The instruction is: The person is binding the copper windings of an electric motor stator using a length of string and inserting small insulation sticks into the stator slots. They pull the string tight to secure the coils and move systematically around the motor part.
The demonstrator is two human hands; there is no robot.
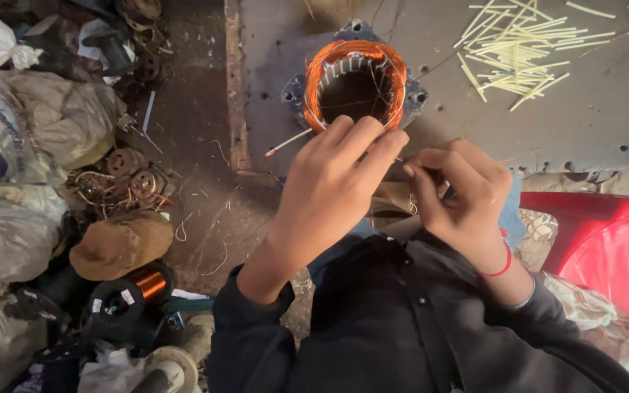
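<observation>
Cluttered floor at left holds sacks [9, 145] and a copper wire spool [129, 291]. On the grey bench [584, 116] sits a copper-wound stator [356, 84]; the left hand [333, 185] touches its near rim, fingers curled. Just beside, the right hand [460, 193] pinches something too thin to make out.

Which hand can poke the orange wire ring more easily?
Probably the left hand: its fingers already reach the orange wire ring. The right hand sits lower, off it.
</observation>
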